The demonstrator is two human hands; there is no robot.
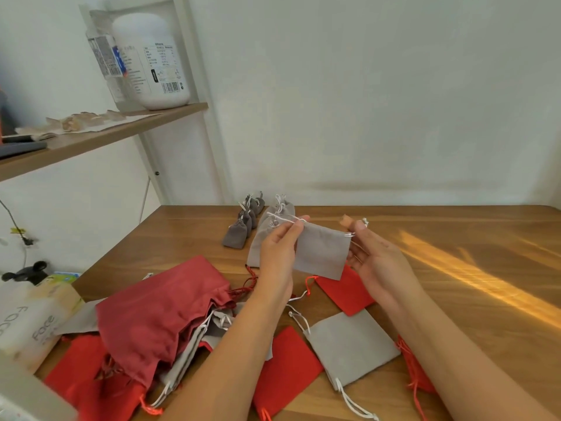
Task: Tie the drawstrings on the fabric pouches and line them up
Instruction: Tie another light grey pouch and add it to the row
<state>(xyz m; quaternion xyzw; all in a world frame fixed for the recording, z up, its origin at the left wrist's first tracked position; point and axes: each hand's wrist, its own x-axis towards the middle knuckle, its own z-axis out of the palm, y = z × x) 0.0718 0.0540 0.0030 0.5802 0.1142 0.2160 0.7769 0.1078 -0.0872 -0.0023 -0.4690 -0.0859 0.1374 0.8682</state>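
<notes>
1. Grey pouch (320, 252): flat, contents unseen. We hold it up between our hands, the left hand (277, 247) pinching its white drawstring (285, 218) and the right hand (376, 259) pinching the opposite cord end.
2. Dark red bag (158, 311), left of our left forearm: grey pouches (212, 326) spill from its mouth.
3. Small dark grey pouches (243, 226): cinched, in a row beyond our left hand.
4. Wooden table (455, 238); white wall; shelf (121, 129) bearing a white tub (151, 62), far up-left.

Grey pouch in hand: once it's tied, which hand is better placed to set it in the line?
Left, probably. The left hand pinches the grey pouch by its cord, right beside the line of tied grey pouches. The right hand is on the pouch's other side and would have to cross over.
</notes>
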